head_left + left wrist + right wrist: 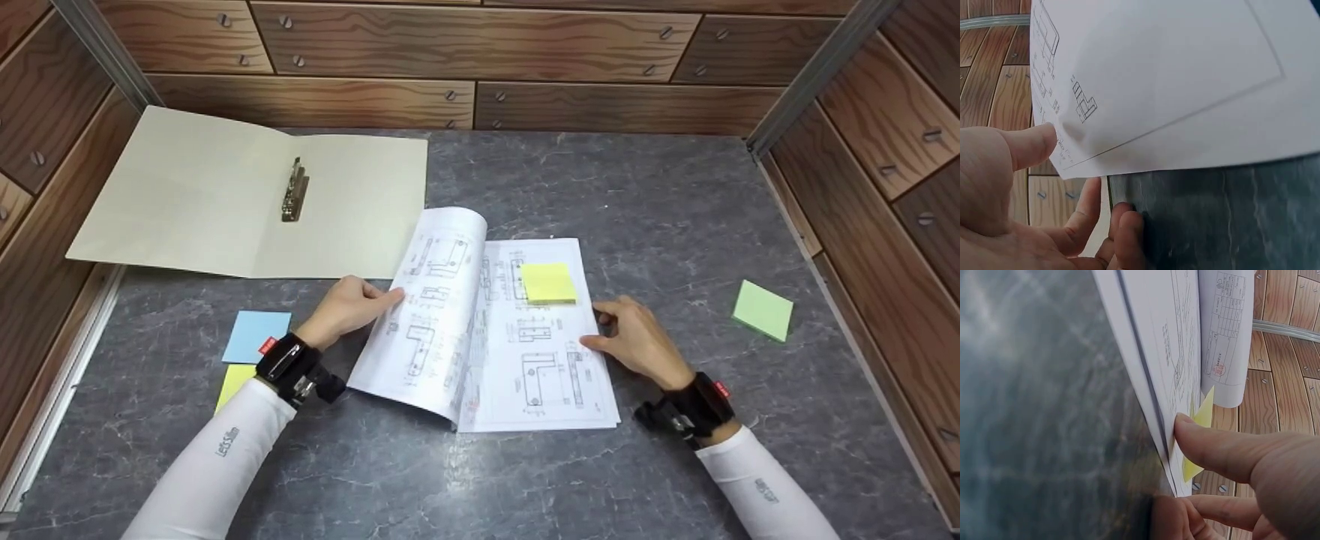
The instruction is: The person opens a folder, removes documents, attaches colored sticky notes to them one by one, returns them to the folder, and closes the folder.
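Observation:
A stack of printed drawing sheets (555, 405) lies in the middle of the table, its upper pages (442, 300) curled over to the left. My left hand (349, 311) pinches the outer edge of those lifted pages, thumb on the printed face and fingers behind, as the left wrist view shows. At the right edge of the stack, my right hand (637, 337) has its thumb on the top sheet and its fingers curled at the edge below, gripping it. A yellow sticky note pad (549, 283) sits on the right-hand page, just above the right thumb.
An open cream folder (187, 187) with a metal clip (295, 195) lies at the back left, close to the lifted pages. Blue notes (256, 336) and yellow notes (234, 382) lie beside the left forearm. Green notes (763, 310) lie at the right. Wood-patterned walls (480, 45) enclose the table.

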A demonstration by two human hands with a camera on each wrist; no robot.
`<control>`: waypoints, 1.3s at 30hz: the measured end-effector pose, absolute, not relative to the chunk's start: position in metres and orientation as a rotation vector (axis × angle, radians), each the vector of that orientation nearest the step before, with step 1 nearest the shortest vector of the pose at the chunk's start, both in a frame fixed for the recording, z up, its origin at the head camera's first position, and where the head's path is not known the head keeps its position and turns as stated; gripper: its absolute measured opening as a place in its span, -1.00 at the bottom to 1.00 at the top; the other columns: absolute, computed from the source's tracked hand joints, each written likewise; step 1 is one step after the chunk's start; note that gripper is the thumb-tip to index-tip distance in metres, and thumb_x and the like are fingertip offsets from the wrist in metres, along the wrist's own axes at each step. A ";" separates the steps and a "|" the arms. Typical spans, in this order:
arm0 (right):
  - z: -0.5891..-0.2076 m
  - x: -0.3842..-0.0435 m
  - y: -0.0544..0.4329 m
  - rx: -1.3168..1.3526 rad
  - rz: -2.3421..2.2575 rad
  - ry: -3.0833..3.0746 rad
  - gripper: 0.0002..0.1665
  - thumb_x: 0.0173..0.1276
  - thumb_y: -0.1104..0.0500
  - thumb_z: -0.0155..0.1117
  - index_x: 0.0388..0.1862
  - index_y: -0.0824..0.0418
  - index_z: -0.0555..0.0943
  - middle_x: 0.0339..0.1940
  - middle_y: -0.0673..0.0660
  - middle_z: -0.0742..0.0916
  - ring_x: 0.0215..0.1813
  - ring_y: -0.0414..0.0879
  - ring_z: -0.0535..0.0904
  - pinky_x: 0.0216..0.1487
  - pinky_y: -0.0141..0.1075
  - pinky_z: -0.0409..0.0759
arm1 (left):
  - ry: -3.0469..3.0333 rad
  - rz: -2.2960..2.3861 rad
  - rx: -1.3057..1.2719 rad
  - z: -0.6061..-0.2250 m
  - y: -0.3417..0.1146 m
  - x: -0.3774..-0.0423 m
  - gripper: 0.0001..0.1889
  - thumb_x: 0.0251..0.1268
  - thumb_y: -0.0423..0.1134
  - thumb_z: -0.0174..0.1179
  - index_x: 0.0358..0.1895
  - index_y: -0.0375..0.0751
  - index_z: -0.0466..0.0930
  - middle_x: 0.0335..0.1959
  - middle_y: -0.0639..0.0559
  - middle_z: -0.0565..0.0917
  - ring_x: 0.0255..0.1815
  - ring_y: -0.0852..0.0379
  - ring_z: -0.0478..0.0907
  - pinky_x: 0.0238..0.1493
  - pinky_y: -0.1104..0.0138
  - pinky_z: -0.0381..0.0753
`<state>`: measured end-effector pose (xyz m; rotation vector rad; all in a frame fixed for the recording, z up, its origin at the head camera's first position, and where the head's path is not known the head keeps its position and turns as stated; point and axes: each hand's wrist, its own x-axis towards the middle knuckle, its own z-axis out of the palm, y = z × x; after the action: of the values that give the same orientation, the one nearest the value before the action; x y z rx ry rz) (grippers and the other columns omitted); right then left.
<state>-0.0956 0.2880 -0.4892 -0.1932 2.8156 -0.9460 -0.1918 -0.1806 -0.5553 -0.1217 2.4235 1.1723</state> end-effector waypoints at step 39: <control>-0.483 -0.099 0.292 -0.118 -1.081 2.813 -0.43 0.69 0.23 0.52 0.49 0.57 0.68 0.08 0.47 0.82 -0.06 0.16 0.86 -0.27 -0.49 0.65 | 2.191 1.805 0.052 -0.462 -0.077 -0.114 -0.90 0.57 -0.45 0.47 -0.05 -0.46 0.79 -0.39 0.09 0.77 -0.47 0.28 0.60 -0.38 0.51 0.70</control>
<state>-0.0987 0.2921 -0.4828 -0.1185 2.8132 -1.0812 -0.1142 -0.0767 -0.4621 0.0518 2.1909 1.8046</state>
